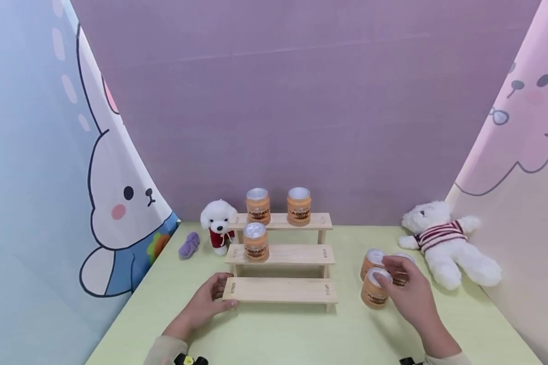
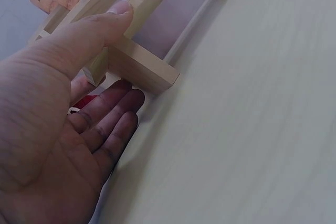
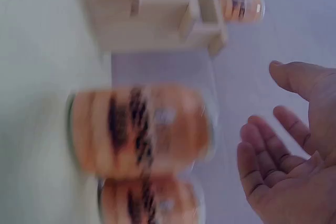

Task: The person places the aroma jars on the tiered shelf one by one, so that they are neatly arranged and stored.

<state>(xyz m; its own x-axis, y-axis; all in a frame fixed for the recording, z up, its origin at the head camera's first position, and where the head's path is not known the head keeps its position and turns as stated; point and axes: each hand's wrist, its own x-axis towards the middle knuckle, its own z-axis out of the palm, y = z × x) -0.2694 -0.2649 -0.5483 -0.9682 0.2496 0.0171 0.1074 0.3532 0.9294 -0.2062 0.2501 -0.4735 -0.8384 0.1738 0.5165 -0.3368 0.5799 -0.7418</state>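
A three-step wooden shelf (image 1: 278, 290) stands mid-table. My left hand (image 1: 208, 300) holds the left end of its lowest step, thumb (image 2: 122, 14) on the plank and index finger behind. The other fingers (image 2: 126, 124) are spread below, beside the shelf's leg. At the right, my right hand (image 1: 410, 291) hovers over three orange cans with silver lids, its fingers loosely bent and nothing between them. The front can (image 1: 374, 289) is nearest the thumb. A second can (image 1: 371, 261) stands behind it; the third can (image 1: 403, 257) is partly hidden by the hand.
On the top step are two orange cans, a left can (image 1: 258, 207) and a right can (image 1: 298, 207). Another can (image 1: 256, 243) is at the middle step's left. A toy dog (image 1: 219, 225), purple yarn bundle (image 1: 189, 246) and white teddy bear (image 1: 447, 243) flank the shelf.
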